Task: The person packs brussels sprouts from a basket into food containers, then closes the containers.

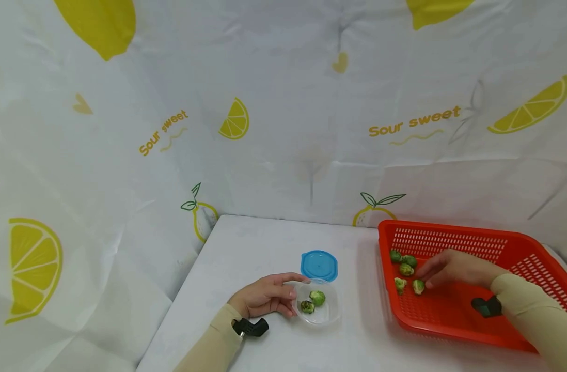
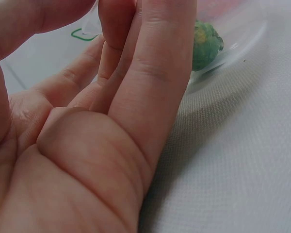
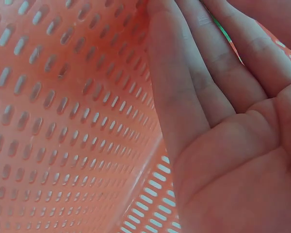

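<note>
My left hand (image 1: 270, 295) grips the left rim of a small clear plastic container (image 1: 330, 312) on the table, thumb along its far edge. Two Brussels sprouts lie inside it, a greener one (image 1: 317, 297) and a browner one (image 1: 307, 307). In the left wrist view, a green sprout (image 2: 206, 47) shows through the clear wall beyond the fingers. Over in the red basket (image 1: 455, 318), my right hand (image 1: 451, 269) reaches down with its fingertips right at a Brussels sprout (image 1: 418, 287). In the right wrist view its fingers (image 3: 177, 82) look nearly straight, with the fingertips out of frame.
Several more Brussels sprouts (image 1: 406, 269) sit along the basket's left side. A blue lid (image 1: 319, 265) lies flat on the white table (image 1: 255, 237), just behind the clear container. A lemon-printed cloth (image 1: 293, 129) hangs behind the table and at the left.
</note>
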### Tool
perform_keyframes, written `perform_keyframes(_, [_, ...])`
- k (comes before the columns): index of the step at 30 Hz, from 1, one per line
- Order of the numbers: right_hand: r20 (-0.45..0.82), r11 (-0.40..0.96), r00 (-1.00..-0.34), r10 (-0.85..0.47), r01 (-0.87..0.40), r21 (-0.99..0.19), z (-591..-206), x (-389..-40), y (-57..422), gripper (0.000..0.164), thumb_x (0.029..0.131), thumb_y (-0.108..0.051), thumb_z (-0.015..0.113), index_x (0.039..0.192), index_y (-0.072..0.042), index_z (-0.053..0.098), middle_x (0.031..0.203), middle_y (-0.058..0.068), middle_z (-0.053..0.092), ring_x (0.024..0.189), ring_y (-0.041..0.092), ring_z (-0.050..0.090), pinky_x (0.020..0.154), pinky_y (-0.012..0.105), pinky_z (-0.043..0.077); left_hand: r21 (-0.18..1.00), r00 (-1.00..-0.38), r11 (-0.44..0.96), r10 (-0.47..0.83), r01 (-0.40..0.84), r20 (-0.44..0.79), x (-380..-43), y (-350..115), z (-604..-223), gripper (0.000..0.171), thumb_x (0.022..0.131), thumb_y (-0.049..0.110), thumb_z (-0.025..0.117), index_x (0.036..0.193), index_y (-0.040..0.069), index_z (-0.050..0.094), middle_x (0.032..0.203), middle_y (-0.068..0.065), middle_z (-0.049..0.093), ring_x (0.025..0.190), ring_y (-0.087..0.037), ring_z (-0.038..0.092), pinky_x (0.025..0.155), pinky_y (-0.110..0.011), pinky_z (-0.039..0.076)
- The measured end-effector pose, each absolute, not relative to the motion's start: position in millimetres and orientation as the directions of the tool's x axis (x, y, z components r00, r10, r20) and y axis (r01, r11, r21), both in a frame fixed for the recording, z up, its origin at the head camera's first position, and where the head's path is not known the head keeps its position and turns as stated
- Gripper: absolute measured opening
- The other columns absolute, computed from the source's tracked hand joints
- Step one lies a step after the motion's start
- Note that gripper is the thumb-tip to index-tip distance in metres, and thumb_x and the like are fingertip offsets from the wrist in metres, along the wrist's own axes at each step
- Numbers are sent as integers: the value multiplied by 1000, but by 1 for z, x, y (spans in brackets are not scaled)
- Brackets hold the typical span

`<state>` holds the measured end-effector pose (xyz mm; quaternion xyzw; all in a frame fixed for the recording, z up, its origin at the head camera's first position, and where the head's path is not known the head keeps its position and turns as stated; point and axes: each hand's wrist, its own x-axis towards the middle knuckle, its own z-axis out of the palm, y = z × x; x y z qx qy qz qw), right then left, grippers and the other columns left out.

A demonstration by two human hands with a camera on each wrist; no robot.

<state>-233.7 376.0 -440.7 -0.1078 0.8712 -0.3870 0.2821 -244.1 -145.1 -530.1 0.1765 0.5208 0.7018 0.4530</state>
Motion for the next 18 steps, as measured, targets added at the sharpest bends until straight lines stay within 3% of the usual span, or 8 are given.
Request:
perform_keyframes(4, [-412,683,-818,-402,32,-730,-441,-234,373,31,99,-10,76,127,4,76,118,16,80,106,25,76,91,39,66,892,-534,-49,815,-450,-225,-245,-145,-531,52,108,9,60,159,14,51,93,-6,79,86,-15,80,84,-32,68])
perform_keyframes(11, [-418,688,-810,-410,26,-725,-440,-234,369,31,98,-12,78,125,3,77,118,15,80,104,21,75,85,25,62,893,-532,-50,817,-448,-221,-244,-145,-530,53,107,10,61,159,14,51,94,-7,79,87,-16,80,84,-32,68])
perform_keyframes(18, [-418,681,-806,-420,25,-732,-439,-234,366,32,97,-12,79,124,4,77,117,15,80,102,20,75,83,21,61,896,-529,-51,822,-441,-214,-243,-146,-528,54,106,12,64,159,14,51,93,-6,79,87,-15,80,84,-32,68])
